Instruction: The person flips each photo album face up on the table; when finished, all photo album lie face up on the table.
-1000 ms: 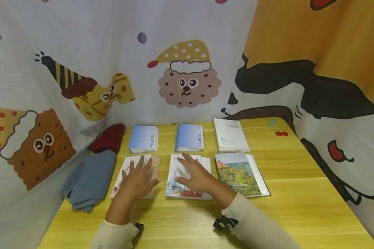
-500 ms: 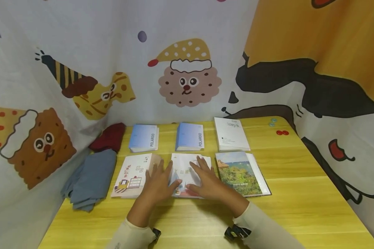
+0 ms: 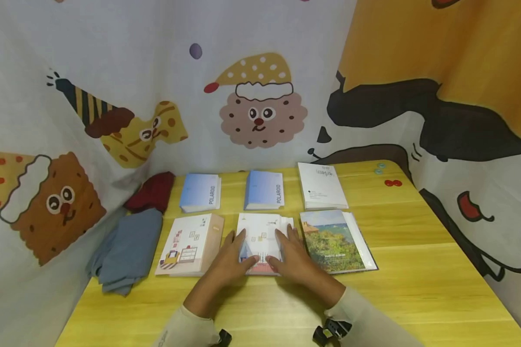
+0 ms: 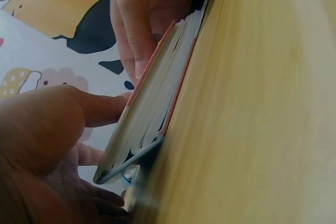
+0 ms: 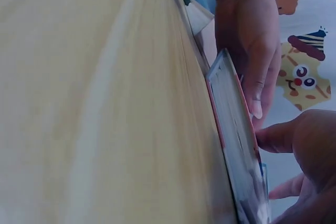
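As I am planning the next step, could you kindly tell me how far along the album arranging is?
Looks done: two blue albums and a white album lie in the back row, with a landscape album and a furniture-print album at the front row's ends. In hand: the left hand and right hand touch the middle front album. Remaining: perhaps straightening it and lifting both hands away.

I have the white album (image 3: 261, 243) closed and flat on the yellow table (image 3: 269, 320), its cover illustrated, reddish near the bottom (the small lettering is unreadable from here), spine to the left, pages showing along the near edge.
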The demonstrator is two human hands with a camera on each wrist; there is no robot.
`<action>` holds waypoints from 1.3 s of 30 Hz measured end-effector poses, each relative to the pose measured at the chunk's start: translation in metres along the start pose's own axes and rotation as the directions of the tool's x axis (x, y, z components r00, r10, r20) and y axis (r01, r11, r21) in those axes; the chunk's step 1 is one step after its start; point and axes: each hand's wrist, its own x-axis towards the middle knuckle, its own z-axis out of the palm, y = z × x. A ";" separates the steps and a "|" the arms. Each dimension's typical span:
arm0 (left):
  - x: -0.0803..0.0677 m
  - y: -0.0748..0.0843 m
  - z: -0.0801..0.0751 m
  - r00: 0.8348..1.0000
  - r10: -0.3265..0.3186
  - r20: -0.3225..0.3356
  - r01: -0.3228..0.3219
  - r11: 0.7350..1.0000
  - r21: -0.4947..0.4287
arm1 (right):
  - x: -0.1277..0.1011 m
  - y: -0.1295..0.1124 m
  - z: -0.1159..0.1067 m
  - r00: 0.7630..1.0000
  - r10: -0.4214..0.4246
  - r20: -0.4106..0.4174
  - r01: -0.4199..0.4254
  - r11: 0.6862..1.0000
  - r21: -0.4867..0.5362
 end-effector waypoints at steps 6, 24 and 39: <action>-0.001 -0.003 0.006 0.999 0.029 -0.040 -0.029 1.000 -0.010 | -0.003 0.003 0.006 1.000 0.014 -0.018 -0.014 1.000 0.011; -0.005 0.014 -0.004 0.968 0.034 -0.250 -0.105 0.955 -0.276 | -0.006 -0.004 0.016 1.000 -0.009 -0.027 0.014 0.983 0.185; -0.024 0.042 -0.021 0.903 0.236 -0.358 -0.387 0.807 -0.446 | 0.005 -0.007 0.008 0.982 -0.177 0.069 0.127 0.882 0.454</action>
